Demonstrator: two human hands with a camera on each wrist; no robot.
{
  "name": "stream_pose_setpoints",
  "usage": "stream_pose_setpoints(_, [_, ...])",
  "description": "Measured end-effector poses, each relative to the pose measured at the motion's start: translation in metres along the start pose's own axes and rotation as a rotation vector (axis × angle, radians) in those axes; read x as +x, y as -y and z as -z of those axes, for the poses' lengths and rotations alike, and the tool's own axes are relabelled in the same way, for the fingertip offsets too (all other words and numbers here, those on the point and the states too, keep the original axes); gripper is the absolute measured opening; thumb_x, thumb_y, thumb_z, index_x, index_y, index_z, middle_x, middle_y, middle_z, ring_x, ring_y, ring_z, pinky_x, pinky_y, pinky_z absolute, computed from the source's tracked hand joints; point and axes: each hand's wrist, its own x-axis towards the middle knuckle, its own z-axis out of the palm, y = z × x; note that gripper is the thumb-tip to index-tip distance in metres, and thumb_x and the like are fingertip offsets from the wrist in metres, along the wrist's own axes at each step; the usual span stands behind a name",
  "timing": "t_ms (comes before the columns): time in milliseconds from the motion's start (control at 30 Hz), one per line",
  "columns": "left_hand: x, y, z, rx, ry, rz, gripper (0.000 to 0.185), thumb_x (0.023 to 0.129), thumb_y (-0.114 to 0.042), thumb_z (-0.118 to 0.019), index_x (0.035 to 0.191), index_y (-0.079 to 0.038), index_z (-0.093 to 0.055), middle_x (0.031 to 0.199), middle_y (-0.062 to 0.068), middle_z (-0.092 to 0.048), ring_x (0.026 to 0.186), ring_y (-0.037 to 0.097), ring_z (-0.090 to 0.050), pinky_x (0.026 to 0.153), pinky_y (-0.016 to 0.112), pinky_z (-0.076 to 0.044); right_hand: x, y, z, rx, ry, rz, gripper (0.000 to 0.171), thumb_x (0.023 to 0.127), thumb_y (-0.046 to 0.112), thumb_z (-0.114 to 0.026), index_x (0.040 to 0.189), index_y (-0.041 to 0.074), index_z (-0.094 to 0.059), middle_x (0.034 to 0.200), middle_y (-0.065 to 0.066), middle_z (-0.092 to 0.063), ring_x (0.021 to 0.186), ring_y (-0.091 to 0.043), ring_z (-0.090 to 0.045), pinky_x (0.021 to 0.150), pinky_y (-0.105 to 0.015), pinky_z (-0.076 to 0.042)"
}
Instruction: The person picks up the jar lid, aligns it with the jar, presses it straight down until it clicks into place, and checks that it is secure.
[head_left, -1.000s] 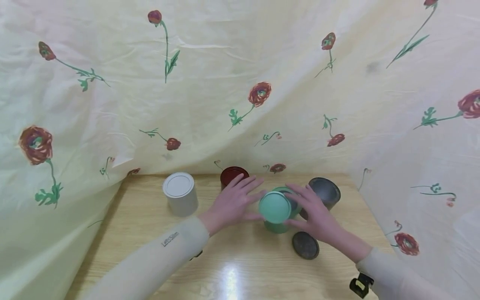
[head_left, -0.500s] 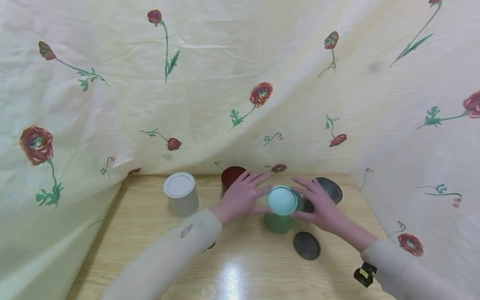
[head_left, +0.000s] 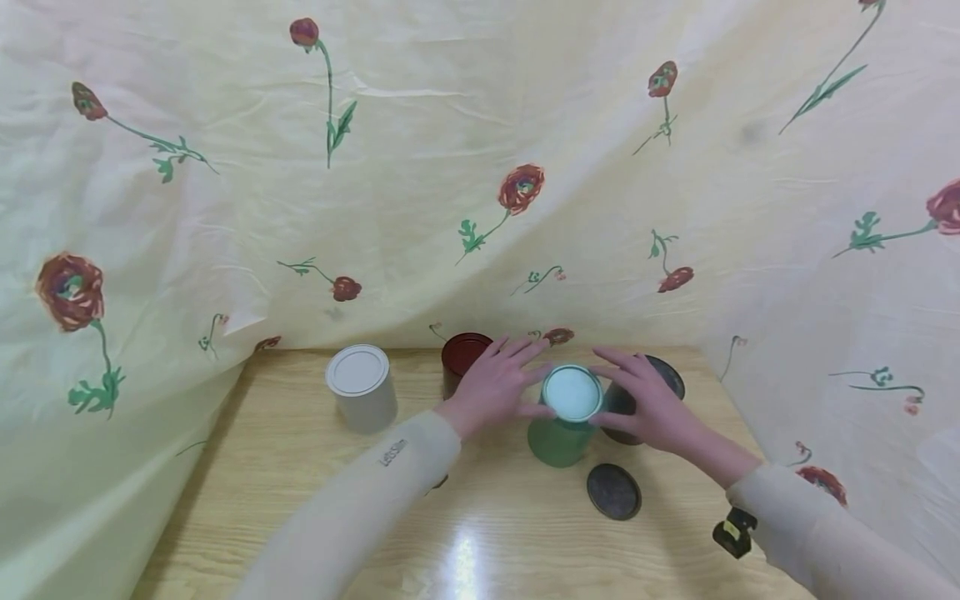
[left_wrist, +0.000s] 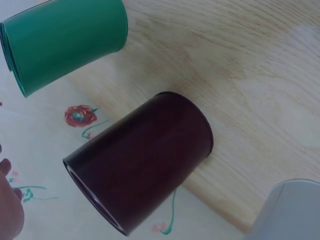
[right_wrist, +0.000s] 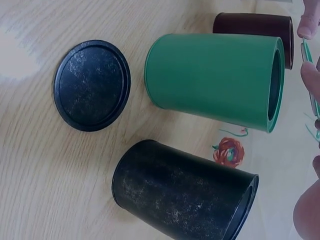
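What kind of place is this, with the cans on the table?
Probably a makeshift recording setup, not a lived-in room: a floral cloth hangs as a backdrop around a small wooden table that bears only a few coloured cans, such as the green can, and a loose black lid.

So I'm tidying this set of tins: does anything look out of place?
One thing: a round black lid lies flat on the wooden table, apart from the open black tin behind it. The light green lid sits over the green tin between both hands. Nothing is spilled or tipped.
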Motion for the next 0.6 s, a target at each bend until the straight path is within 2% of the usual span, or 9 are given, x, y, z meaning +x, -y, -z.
stream_pose_setpoints(167, [0.005, 0.0, -0.003, 0.01, 0.029, 0.012, 0.079, 0.095, -0.076, -0.062, 0.158, -0.029, -0.056, 0.174, 0.001, -0.035, 0.161, 0.023, -0.03, 0.133, 0.049, -0.021, 0.0, -0.003, 0.001, 0.002, 0.017, -0.007, 0.071, 0.072, 0.015, -0.099, 0.135, -0.001, -0.069, 0.152, -0.026, -0.055, 0.132, -0.049, -0.054, 0.109, -0.08, -0.035])
stream_pose_setpoints(333, [0.009, -0.001, -0.007, 0.018, 0.048, 0.021, 0.08, 0.094, -0.078, -0.06, 0.158, -0.03, -0.055, 0.174, 0.001, -0.033, 0.162, 0.024, -0.029, 0.133, 0.049, -0.02, -0.001, -0.007, 0.002, 0.024, 0.062, -0.058, 0.068, 0.076, 0.017, -0.097, 0.136, 0.001, -0.069, 0.155, -0.026, -0.052, 0.137, -0.051, -0.05, 0.111, -0.082, -0.031])
stream_pose_setpoints(600, [0.013, -0.004, -0.01, 0.018, 0.144, 0.062, 0.082, 0.095, -0.08, -0.055, 0.162, -0.034, -0.048, 0.176, -0.001, -0.028, 0.165, 0.024, -0.018, 0.134, 0.049, -0.016, -0.001, -0.011, 0.002, 0.05, 0.11, -0.095, 0.063, 0.081, 0.02, -0.095, 0.135, 0.001, -0.07, 0.158, -0.027, -0.048, 0.14, -0.052, -0.046, 0.105, -0.075, -0.043])
